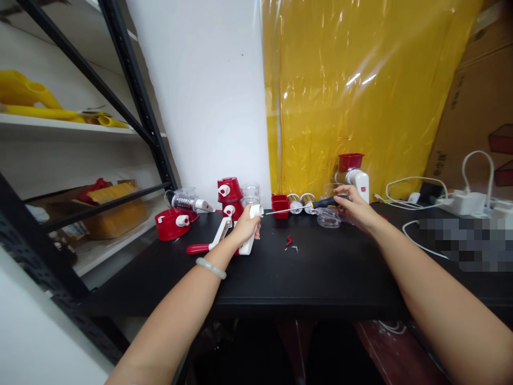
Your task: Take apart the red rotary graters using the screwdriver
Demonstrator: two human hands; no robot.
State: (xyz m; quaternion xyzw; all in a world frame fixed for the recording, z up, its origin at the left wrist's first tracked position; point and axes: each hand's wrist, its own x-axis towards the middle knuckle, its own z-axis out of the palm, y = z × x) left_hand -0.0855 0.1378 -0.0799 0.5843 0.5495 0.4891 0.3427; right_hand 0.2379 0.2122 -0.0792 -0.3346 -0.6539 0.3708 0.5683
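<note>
My left hand point(245, 229) is closed round a white plastic grater body point(251, 231) standing on the black table point(320, 272). A white crank with a red handle point(208, 243) sticks out to its left. My right hand point(355, 208) grips a screwdriver point(298, 207) by its black and yellow handle. The thin shaft points left and its tip reaches the top of the white body. A pale bangle point(211, 268) sits on my left wrist.
Red and white grater parts point(173, 223), a red cup point(280, 205), metal drums point(301, 202) and a clear lid point(328, 218) line the table's back. Small screws point(291, 244) lie mid-table. White chargers and cables point(468, 203) sit right. A black shelf rack point(136, 96) stands left.
</note>
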